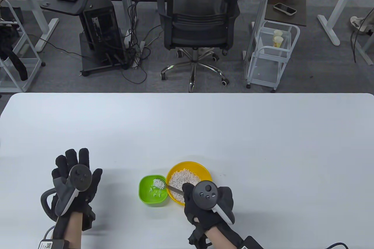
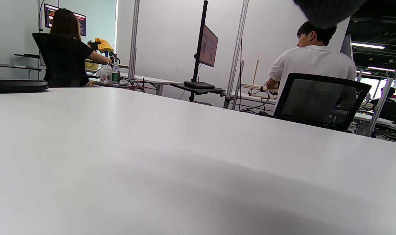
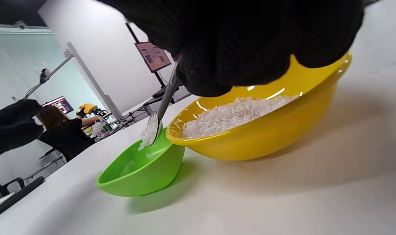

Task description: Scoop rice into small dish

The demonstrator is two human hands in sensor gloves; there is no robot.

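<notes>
A yellow bowl (image 1: 201, 168) of white rice (image 1: 184, 179) stands near the table's front, also in the right wrist view (image 3: 269, 133). A small green dish (image 1: 146, 196) touches its left side and holds some rice; it shows in the right wrist view (image 3: 142, 176). My right hand (image 1: 209, 205) grips a metal spoon (image 1: 171, 187) by the handle. The spoon's bowl (image 3: 153, 129) is tilted over the green dish with rice sliding off it. My left hand (image 1: 74, 182) rests flat on the table to the left, fingers spread, holding nothing.
The white table (image 1: 233, 132) stretches far behind and to the right of the bowls. Beyond its far edge stand an office chair (image 1: 198, 24), a computer cart (image 1: 96, 27) and a white wire trolley (image 1: 271, 53). A person in white (image 2: 312, 65) sits behind the chair.
</notes>
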